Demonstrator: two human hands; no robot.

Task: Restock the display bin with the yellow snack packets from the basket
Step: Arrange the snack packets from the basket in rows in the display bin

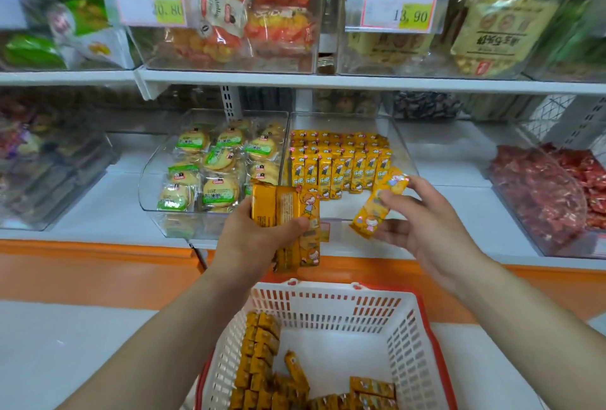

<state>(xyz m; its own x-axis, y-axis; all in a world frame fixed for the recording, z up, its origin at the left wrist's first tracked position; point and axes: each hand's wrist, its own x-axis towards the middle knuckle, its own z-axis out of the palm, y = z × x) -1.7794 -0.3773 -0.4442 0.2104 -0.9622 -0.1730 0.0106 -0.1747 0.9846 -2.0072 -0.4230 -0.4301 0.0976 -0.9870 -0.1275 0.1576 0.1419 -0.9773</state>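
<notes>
Precariously, the left hand (262, 242) clamps a packet stack (285, 209), the right hand (423, 229) pinches a single packet (377, 206); clumsy placing could topple the display bin (401, 144) rows.

Lay bare across the front of the display bin (341, 208), before the packet rows (337, 167); hemmed by biscuit bin (147, 190) leftward, upper shelf (360, 82) overhead.

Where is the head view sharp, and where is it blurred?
Head view: fairly sharp in the middle, on the left hand, right hand, the yellow snack packets they hold and the display bin; top-shelf bags and left-side bins smear towards the edges; lighting even, without hard shadows.
</notes>
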